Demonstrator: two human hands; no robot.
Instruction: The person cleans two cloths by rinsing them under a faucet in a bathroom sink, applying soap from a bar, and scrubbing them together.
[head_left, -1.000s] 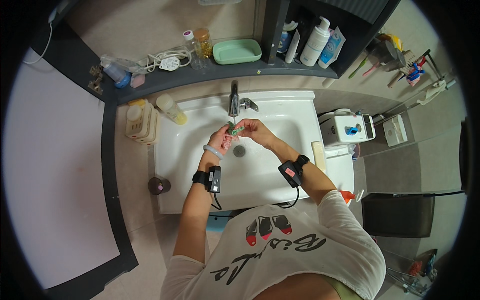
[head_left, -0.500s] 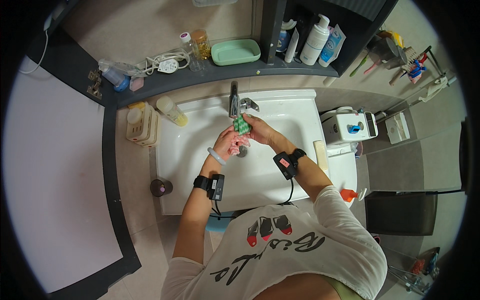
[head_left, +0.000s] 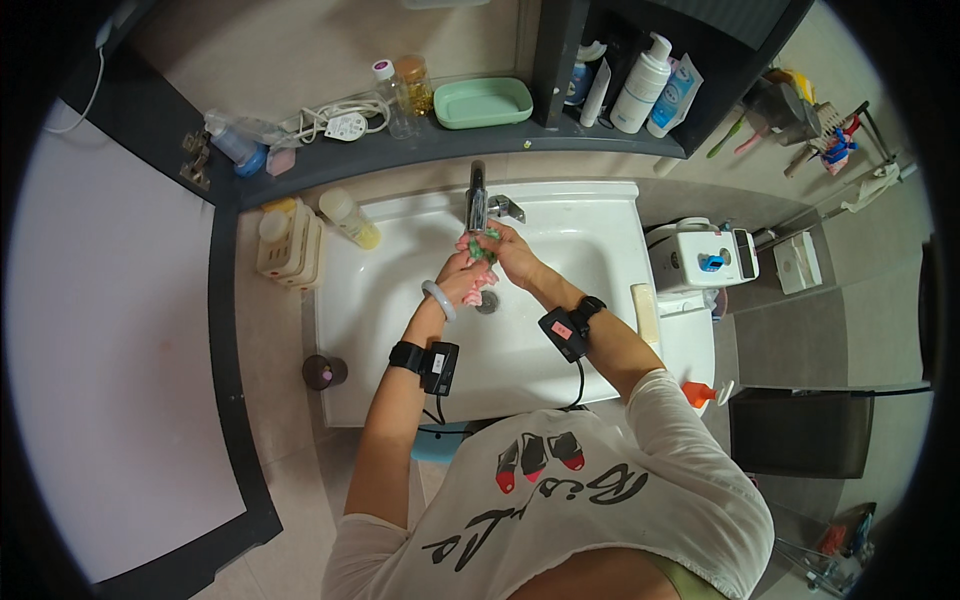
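Below the spout of the chrome faucet (head_left: pixel 477 195), both my hands meet over the white sink (head_left: pixel 400 390). My left hand (head_left: pixel 458 275) is closed round a bunched pink-and-white cloth (head_left: pixel 474 297). Between the hands sits a crumpled green-and-white patterned cloth (head_left: pixel 484 247), gripped by my right hand (head_left: pixel 516 258). The pink cloth also shows beside the green one, pressed against it. Fingers partly cover both cloths. A round drain (head_left: pixel 488 303) lies just under the hands. Whether water is running I cannot tell.
The faucet lever (head_left: pixel 507 209) is right of the spout. A yellowish bottle (head_left: pixel 350 220) and cream caddy (head_left: pixel 291 245) stand left. Above, a grey shelf (head_left: pixel 420 148) bears a green dish (head_left: pixel 484 103). A dark cup (head_left: pixel 324 372) is at the sink's left edge; an open cabinet door (head_left: pixel 130 350) hangs left.
My hands have moved slightly up toward the spout and closer together. The green cloth is now more squeezed and covered by fingers, with pink cloth beside it.
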